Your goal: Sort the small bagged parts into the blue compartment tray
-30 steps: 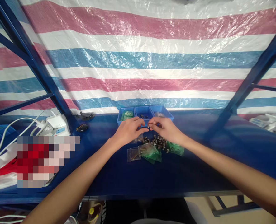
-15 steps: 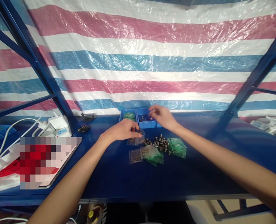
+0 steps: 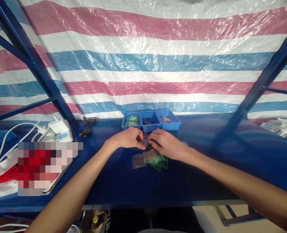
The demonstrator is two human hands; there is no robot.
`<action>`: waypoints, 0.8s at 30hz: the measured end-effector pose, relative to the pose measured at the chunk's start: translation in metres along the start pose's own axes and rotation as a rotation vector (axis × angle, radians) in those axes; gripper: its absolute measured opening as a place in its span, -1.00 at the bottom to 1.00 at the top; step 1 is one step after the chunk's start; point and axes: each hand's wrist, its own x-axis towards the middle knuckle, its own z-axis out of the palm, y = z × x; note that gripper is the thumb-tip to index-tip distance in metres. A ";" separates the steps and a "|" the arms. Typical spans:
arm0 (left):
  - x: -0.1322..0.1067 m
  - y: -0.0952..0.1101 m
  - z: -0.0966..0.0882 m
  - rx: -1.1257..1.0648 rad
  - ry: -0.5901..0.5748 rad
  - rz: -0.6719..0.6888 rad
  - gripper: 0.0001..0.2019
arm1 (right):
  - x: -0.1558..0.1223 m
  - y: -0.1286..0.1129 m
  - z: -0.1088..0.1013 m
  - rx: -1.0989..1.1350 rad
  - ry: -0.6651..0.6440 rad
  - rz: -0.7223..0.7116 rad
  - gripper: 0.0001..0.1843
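Note:
My left hand (image 3: 130,137) hovers at the left of the loose heap, fingers curved and thumb apart from them, close to a small clear bag (image 3: 144,141). My right hand (image 3: 166,144) reaches down over the heap of dark metal screws (image 3: 148,147), its fingers bent together; what they grip is hidden. The hand covers most of the heap. Nearer the front lie a clear bag with brass-coloured pins (image 3: 139,161) and green bags (image 3: 159,162), partly overlapped by another clear bag (image 3: 151,156).
Behind the hands stand three joined blue bins: the left bin (image 3: 123,121) has green bags, the middle bin (image 3: 155,127) a few dark pieces, the right bin (image 3: 175,126) a pale clear bag. A computer mouse (image 3: 85,133) and white power strip (image 3: 65,132) are at left.
My right hand has come down from the middle bin to the screw heap, uncovering the right bin. My left hand stays nearly where it was.

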 end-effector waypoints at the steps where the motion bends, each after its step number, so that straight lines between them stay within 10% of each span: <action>1: 0.000 0.000 0.000 -0.008 -0.010 -0.005 -0.66 | -0.001 0.001 0.002 0.005 -0.007 0.002 -0.73; 13: 0.002 0.000 0.005 -0.024 -0.013 -0.001 -0.69 | -0.001 0.002 0.005 0.045 -0.047 -0.012 -0.74; 24: 0.005 0.015 0.004 -0.226 0.262 0.110 -0.77 | -0.001 -0.001 0.000 0.197 0.158 0.033 -0.64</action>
